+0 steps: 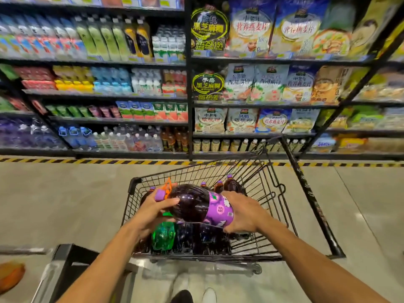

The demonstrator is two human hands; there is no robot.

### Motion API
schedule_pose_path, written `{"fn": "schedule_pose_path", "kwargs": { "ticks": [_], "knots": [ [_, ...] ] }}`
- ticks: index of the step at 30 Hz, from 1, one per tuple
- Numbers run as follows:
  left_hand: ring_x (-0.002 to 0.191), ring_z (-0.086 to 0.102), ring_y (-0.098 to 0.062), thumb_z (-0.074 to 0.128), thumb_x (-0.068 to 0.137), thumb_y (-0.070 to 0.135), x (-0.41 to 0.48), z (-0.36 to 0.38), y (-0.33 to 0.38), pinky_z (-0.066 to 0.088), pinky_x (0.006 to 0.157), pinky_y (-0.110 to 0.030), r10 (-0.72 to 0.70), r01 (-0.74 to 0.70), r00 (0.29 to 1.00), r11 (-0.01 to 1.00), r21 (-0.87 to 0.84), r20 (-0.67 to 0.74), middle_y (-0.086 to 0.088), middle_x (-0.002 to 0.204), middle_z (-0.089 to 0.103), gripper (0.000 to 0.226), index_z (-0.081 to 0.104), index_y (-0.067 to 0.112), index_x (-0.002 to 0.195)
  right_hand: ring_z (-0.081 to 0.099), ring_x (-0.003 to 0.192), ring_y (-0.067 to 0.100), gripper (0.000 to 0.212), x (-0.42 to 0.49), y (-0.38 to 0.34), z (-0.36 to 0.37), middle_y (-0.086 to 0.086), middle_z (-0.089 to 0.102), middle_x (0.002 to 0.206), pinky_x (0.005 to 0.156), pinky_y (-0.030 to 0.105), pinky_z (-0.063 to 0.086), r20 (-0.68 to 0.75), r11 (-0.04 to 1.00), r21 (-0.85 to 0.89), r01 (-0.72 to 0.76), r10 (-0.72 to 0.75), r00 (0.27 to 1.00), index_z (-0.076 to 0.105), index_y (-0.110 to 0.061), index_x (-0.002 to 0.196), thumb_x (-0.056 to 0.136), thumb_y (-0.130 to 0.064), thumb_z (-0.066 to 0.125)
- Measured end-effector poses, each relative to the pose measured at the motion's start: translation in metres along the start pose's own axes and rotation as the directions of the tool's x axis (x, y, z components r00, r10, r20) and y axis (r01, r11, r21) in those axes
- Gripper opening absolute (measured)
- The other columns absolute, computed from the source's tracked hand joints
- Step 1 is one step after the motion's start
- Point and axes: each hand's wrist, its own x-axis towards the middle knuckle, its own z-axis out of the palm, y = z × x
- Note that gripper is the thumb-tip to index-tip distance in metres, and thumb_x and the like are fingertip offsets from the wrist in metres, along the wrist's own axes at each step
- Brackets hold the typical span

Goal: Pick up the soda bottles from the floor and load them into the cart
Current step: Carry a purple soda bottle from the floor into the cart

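My left hand [153, 207] grips the neck, right hand [242, 212] the base; this soda bottle [192, 204] looks heavy and slick above the cart [273, 193].

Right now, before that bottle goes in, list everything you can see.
cart: one, black wire, centre aisle
held bottle: one, dark purple, sideways above cart
cart bottles: several, dark with purple caps, inside cart; count hidden
green bottle: one, green, inside cart, near end
shelves: two bays, black, behind cart, stocked
tape: one strip, yellow-black, floor by shelves
left hand: one, grips held bottle's cap end
right hand: one, grips held bottle's label end
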Motion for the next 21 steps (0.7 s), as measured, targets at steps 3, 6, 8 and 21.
{"fn": "schedule_pose_path", "kwargs": {
  "ticks": [3,6,8,21],
  "knots": [
    [0.102,0.075,-0.027,0.102,0.038,0.03,0.045,-0.014,0.002,0.063,0.079,-0.044,-0.059,0.059,0.998,0.998,-0.004,0.035,-0.008,0.118,0.075,0.099,0.064,0.021,0.129,0.062,0.094,0.01,0.076,0.019,0.009,0.004,-0.011,0.056,0.103,0.081,0.03,0.059,0.015,0.995,0.048,-0.089,0.088,0.996,0.046,-0.033,0.12,0.059,-0.06,0.083],
    [0.108,0.072,-0.032,0.104,0.037,0.037,0.093,-0.024,-0.002,0.061,0.081,-0.049,-0.127,0.127,0.99,0.992,0.016,0.052,-0.014,0.123,0.072,0.104,0.063,0.019,0.131,0.063,0.101,0.016,0.091,0.034,0.012,0.016,-0.007,0.059,0.114,0.088,0.039,0.059,0.03,0.967,0.093,-0.239,0.237,0.971,0.044,-0.031,0.134,0.057,-0.059,0.083],
    [0.107,0.071,-0.034,0.103,0.036,0.044,0.125,-0.026,-0.006,0.061,0.078,-0.05,-0.162,0.161,0.986,0.986,0.039,0.045,-0.016,0.12,0.073,0.101,0.066,0.017,0.127,0.063,0.11,0.02,0.103,0.044,0.015,0.033,-0.006,0.061,0.125,0.094,0.036,0.055,0.036,0.924,0.149,-0.353,0.352,0.935,0.039,-0.033,0.145,0.055,-0.064,0.079],
    [0.095,0.073,-0.014,0.094,0.043,0.067,0.347,0.012,-0.111,0.055,0.098,-0.042,-0.319,0.277,0.948,0.815,0.509,-0.006,0.009,0.101,0.077,0.084,0.068,0.032,0.115,0.067,0.092,0.015,0.083,0.132,0.026,0.152,-0.013,0.064,0.104,0.079,0.037,0.056,0.182,0.347,0.563,-0.75,0.833,0.522,0.046,-0.035,0.121,0.051,-0.065,0.081]
  ]
}}
